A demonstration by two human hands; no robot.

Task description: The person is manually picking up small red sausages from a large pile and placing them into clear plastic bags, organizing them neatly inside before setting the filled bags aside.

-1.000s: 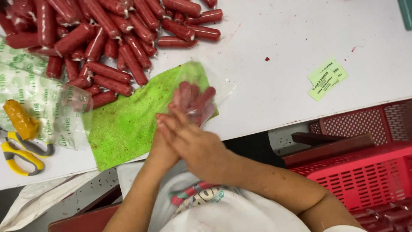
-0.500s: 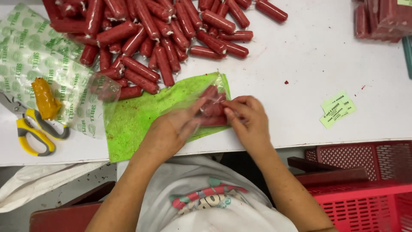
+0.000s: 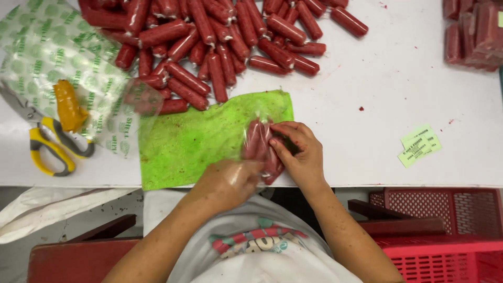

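Clear, thin plastic wraps the small bundle of sausages (image 3: 260,147) that we hold at the near edge of the white table (image 3: 377,105), just over the right end of the green cloth (image 3: 194,141). Our right hand (image 3: 299,152) is closed on the bundle from the side, fingers curled over the short red sticks so they stay pressed together, while our left hand (image 3: 228,183) grips the lower end through the film, which lies glossy over the knuckles; both hands are clamped on the same bag, perhaps to keep the loose plastic taut around its load. The cloth is a rough, fuzzy rectangle, speckled with red stains, and seems placed there as a working pad that catches smears. Beyond it lies a heap of loose sausages (image 3: 220,42), each a smooth, shiny cylinder with pinched ends, spread within easy reach. To the left, a stack of printed bags (image 3: 47,52), translucent with a green pattern, lies flat, with a crumpled orange piece (image 3: 67,105) resting on it and yellow-handled scissors (image 3: 47,141) just beside. Small green paper slips (image 3: 419,147) lie to the right, well apart from the hands. Packed bundles (image 3: 471,31) sit at the far right corner. Below the table edge stands a red plastic crate (image 3: 445,241) with a mesh wall.
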